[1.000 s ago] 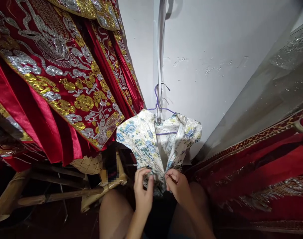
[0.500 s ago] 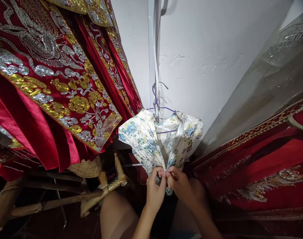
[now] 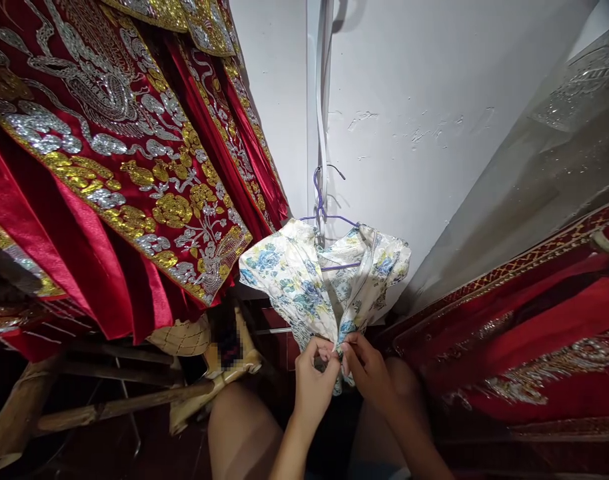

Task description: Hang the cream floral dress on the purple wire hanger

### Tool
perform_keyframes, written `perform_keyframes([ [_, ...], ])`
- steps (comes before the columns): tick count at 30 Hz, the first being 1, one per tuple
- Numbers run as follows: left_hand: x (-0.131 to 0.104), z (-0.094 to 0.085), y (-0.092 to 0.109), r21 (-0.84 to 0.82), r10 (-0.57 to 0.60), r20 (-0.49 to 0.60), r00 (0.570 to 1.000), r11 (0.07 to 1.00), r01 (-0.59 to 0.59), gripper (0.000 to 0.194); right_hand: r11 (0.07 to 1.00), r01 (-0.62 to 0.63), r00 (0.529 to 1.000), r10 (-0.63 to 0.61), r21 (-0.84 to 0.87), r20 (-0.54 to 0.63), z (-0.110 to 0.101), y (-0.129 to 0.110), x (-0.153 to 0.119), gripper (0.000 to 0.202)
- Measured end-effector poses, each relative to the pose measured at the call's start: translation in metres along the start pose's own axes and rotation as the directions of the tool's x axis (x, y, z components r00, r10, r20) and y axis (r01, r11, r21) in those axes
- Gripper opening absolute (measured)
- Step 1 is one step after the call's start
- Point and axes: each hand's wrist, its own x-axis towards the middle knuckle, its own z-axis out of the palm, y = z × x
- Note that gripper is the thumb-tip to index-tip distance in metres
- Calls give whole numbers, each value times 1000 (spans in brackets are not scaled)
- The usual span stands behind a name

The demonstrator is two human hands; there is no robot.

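Note:
A white garment with blue and yellow flowers hangs on a purple wire hanger against the wall. Its front is parted in a V from the neck down to my fingers. My left hand pinches the garment's front edge at the bottom of the V. Right beside it, my right hand pinches the other edge, the fingertips of both hands nearly touching. Whatever small part lies between the fingertips is hidden.
Red cloth with gold and silver sequins hangs at the left. Below it stand a bamboo frame and a woven item. More red beaded cloth is at the right. A white pole runs up the wall.
The view has shifted slightly, so the scene sits a little further right. Both hands stay at the garment's front, with the right fingers bent a little differently.

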Motion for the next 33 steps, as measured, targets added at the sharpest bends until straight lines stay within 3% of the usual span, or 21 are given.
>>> perform_keyframes([
  [12, -4, 0, 7, 34, 37, 42, 998, 999, -39, 8, 996, 93, 995, -93, -11, -33, -2, -7, 8, 20],
  [33, -7, 3, 0, 51, 89, 4, 996, 995, -89, 6, 928, 310, 943, -328, -205, -57, -24, -43, 69, 14],
])
